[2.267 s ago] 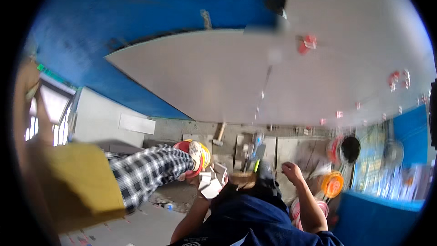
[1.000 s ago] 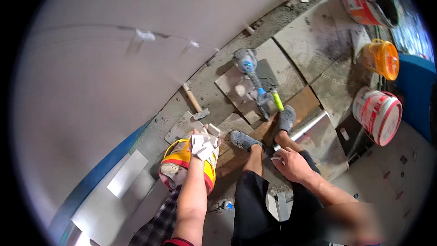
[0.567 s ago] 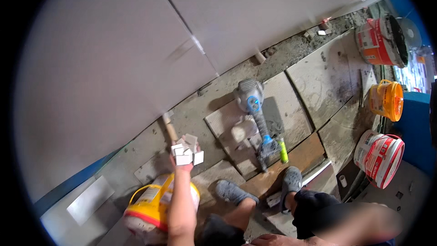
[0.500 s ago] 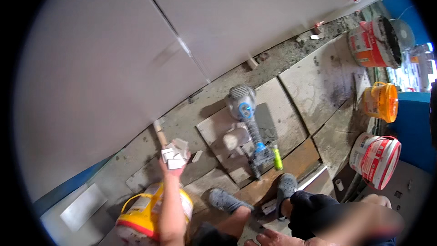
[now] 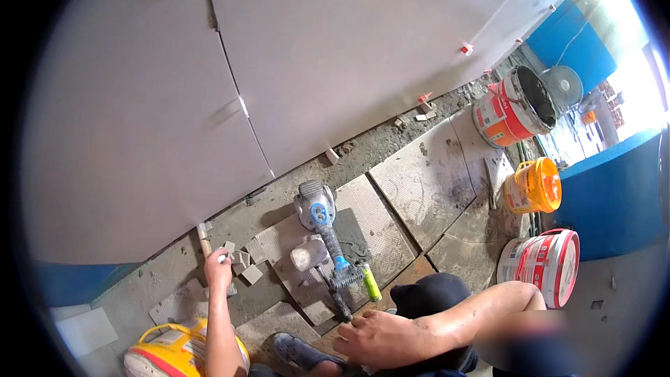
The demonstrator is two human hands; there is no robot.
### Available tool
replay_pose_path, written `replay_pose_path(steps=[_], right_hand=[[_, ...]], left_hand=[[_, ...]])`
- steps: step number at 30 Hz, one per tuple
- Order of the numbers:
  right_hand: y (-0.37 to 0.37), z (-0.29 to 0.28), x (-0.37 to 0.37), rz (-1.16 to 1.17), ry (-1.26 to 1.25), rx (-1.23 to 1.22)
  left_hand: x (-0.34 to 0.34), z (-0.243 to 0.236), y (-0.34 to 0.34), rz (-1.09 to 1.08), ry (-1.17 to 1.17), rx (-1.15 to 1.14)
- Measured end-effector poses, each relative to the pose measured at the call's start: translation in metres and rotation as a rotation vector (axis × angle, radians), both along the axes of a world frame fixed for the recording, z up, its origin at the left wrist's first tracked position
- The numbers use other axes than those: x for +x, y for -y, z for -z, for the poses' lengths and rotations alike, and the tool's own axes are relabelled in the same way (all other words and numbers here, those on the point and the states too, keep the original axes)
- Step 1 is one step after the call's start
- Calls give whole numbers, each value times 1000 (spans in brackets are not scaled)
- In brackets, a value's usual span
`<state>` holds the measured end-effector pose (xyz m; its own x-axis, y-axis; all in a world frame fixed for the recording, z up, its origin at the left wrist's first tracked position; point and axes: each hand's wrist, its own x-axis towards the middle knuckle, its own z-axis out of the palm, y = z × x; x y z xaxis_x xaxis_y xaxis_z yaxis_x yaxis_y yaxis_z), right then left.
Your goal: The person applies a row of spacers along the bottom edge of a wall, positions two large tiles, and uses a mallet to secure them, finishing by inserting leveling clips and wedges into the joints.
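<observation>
My left hand (image 5: 218, 272) reaches down beside the wall base, fingers closed on a small white piece (image 5: 222, 258). Several loose square tile pieces (image 5: 251, 274) lie on the dusty floor just right of it. A hammer's wooden handle (image 5: 204, 239) shows behind it. My right hand (image 5: 370, 336) is low near my bent leg, fingers curled over; whatever is in them is hidden. Above it lie a grey-blue power tool (image 5: 322, 223), a white cylinder (image 5: 307, 255) and a lime-green tube (image 5: 371, 283) on textured tiles.
The large grey tiled wall (image 5: 314, 63) bears red clips. A red-white bucket of dark mix (image 5: 499, 115), an orange bucket (image 5: 523, 188) and a white-red bucket (image 5: 530, 265) stand at right beside a blue wall (image 5: 600, 216). A yellow bucket (image 5: 167, 352) is at lower left.
My left hand moved down toward the wall base; the pile it carried now mostly lies on the floor, one piece in its fingers. My body is lower, and my right hand is further up in view.
</observation>
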<state>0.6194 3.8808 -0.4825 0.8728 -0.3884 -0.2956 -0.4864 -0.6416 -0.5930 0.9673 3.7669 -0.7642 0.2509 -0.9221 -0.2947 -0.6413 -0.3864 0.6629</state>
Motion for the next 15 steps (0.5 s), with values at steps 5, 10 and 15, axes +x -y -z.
replay_pose_path(steps=[5, 10, 15], right_hand=[[-4, 28, 4, 91, 110, -29], [9, 21, 16, 21, 177, 12], [14, 7, 5, -22, 148, -68]], left_hand=[[-17, -27, -11, 54, 109, -35], [-1, -30, -33, -90, 47, 52], [-7, -41, -37, -261, -944, 34]])
